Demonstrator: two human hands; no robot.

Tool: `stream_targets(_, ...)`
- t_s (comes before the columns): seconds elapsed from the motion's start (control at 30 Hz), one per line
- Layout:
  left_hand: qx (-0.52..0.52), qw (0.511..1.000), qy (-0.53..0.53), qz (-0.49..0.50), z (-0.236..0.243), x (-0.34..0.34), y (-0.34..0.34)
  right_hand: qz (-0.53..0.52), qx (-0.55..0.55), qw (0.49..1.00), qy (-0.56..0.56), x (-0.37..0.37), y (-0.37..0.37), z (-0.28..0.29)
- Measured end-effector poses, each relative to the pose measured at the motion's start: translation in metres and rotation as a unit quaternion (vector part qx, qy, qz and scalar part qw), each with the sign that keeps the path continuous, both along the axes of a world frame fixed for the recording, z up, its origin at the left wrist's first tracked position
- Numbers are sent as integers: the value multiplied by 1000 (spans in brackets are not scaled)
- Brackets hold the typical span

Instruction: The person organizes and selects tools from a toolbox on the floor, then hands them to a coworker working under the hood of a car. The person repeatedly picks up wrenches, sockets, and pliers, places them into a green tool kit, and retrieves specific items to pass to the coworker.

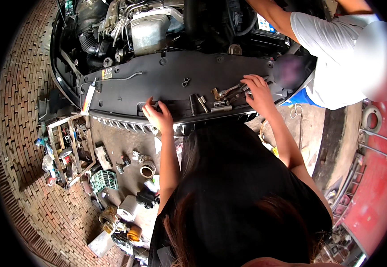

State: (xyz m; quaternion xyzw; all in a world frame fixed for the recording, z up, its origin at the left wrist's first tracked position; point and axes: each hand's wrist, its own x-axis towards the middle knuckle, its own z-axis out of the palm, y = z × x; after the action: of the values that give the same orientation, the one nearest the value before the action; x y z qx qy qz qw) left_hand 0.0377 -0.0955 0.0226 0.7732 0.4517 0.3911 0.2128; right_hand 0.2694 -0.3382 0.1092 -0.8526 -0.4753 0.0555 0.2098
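A black plastic panel (180, 71) spans the front of an open engine bay. My left hand (158, 115) rests at its front edge, open, with fingers apart and curved. My right hand (259, 93) is open at the panel's right, its fingers spread beside a cluster of metal wrenches (224, 93); whether they touch the tools I cannot tell. Between my hands lie a long dark socket (192, 106), a silver extension piece (201, 102), another socket piece (221, 108) and two small rings (185, 82). A white tube (88, 98) lies near the panel's left end.
A co-worker in a white shirt (327, 58) leans over the engine bay (153, 29) at right, arms reaching in. Below are a wooden frame with clutter (75, 142), a green basket (103, 180) and several containers (127, 208). A red car body part (376, 187) stands at far right.
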Motion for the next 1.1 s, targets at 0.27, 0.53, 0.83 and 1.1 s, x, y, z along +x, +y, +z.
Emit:
stream_targets(0.27, -3, 1000, 0, -3, -1, 0, 1, 138, -108, 981, -84, 23, 7, -22)
stream_targets(0.53, -15, 1000, 3, -2, -2, 0, 1, 165, -172, 971, -18, 38, 12, -20)
stream_targets(0.83, -67, 995, -67, -16, 15, 3, -4, 42, -130, 986, 90, 36, 7, 2)
stream_targets(1.1, -467, 805, -260, -257, 63, 55, -49, -17, -22, 980, 198, 9, 46, 46)
